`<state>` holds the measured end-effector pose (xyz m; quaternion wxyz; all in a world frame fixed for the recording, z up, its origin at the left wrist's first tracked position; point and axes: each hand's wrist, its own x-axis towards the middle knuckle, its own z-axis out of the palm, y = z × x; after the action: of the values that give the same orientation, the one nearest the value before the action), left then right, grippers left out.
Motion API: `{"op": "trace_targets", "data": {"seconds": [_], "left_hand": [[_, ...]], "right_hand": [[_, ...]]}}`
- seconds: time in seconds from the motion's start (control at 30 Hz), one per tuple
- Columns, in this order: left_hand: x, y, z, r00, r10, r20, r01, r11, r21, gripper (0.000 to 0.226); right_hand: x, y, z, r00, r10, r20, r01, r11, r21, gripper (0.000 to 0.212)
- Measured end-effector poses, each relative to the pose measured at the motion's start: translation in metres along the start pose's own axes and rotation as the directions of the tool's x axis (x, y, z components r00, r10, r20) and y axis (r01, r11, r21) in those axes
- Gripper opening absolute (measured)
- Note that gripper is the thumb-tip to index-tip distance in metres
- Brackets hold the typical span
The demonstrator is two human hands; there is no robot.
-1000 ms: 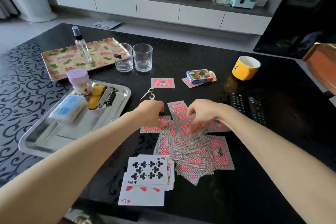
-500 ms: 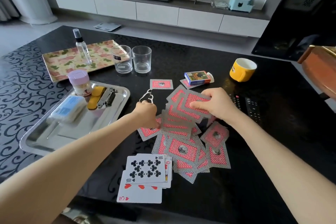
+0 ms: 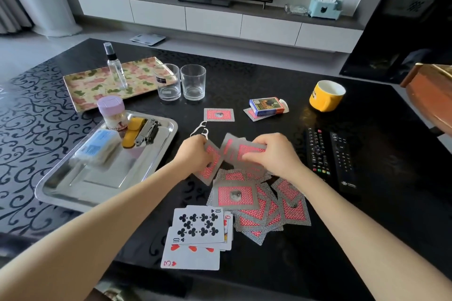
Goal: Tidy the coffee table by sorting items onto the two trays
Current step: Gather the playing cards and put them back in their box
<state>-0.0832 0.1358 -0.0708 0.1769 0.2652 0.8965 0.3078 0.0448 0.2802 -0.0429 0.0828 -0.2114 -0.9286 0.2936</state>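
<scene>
Since a second ago the left hand (image 3: 195, 155) and right hand (image 3: 275, 157) have lifted red-backed cards (image 3: 248, 149) off the pile (image 3: 236, 195). The left curls round a few; the right pinches a fanned bunch. That pile lies loose on the table (image 3: 244, 78) at 6 o'clock of the hands. Thin, light and slick, the cards will likely slide: square them, then grip the long edges.

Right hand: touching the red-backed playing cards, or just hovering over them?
Touching. The head view shows the right hand with its fingers curled round a bunch of red-backed playing cards, no gap between them.
</scene>
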Motion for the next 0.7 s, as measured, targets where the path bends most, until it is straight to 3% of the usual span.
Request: {"op": "trace_targets", "data": {"seconds": [0.07, 0.13, 0.23, 0.3, 0.4, 0.5, 0.6, 0.63, 0.7], "left_hand": [[-0.002, 0.000, -0.005, 0.998, -0.033, -0.052, 0.029, 0.997, -0.074, 0.006], [-0.004, 0.000, -0.010, 0.995, -0.058, -0.082, 0.047, 0.990, -0.131, 0.006], [-0.006, 0.004, -0.013, 0.989, -0.115, -0.093, 0.092, 0.970, -0.223, 0.017], [-0.008, 0.006, -0.012, 0.983, -0.173, -0.065, 0.139, 0.923, -0.359, 0.021], [-0.011, 0.012, -0.008, 0.970, -0.236, 0.056, 0.208, 0.691, -0.692, 0.017], [-0.017, 0.020, -0.005, 0.955, -0.246, 0.164, 0.270, 0.504, -0.820, 0.009], [-0.022, 0.029, -0.001, 0.927, -0.271, 0.258, 0.347, 0.360, -0.866, 0.007], [-0.024, 0.032, -0.001, 0.918, -0.275, 0.285, 0.364, 0.304, -0.880, 0.010], [-0.025, 0.041, 0.000, 0.918, -0.255, 0.304, 0.363, 0.230, -0.903, 0.015]], "right_hand": [[-0.002, 0.001, -0.007, 0.993, -0.009, -0.121, 0.011, 1.000, 0.016, 0.024], [-0.008, 0.003, -0.006, 0.975, -0.074, -0.210, 0.053, 0.993, -0.105, 0.020], [-0.016, 0.008, 0.018, 0.992, -0.127, -0.025, 0.108, 0.919, -0.379, 0.012], [-0.021, 0.009, 0.026, 0.995, -0.097, 0.026, 0.100, 0.926, -0.364, 0.006], [-0.020, 0.003, 0.020, 0.989, -0.042, -0.141, 0.016, 0.984, -0.176, 0.021], [-0.019, -0.015, 0.020, 0.978, 0.085, -0.192, -0.043, 0.976, 0.213, 0.011], [-0.024, -0.029, 0.018, 0.966, 0.257, -0.037, -0.175, 0.750, 0.637, 0.014], [-0.025, -0.030, 0.017, 0.953, 0.302, 0.018, -0.226, 0.669, 0.708, 0.017], [-0.024, -0.031, 0.018, 0.945, 0.324, 0.046, -0.264, 0.673, 0.691, 0.019]]}}
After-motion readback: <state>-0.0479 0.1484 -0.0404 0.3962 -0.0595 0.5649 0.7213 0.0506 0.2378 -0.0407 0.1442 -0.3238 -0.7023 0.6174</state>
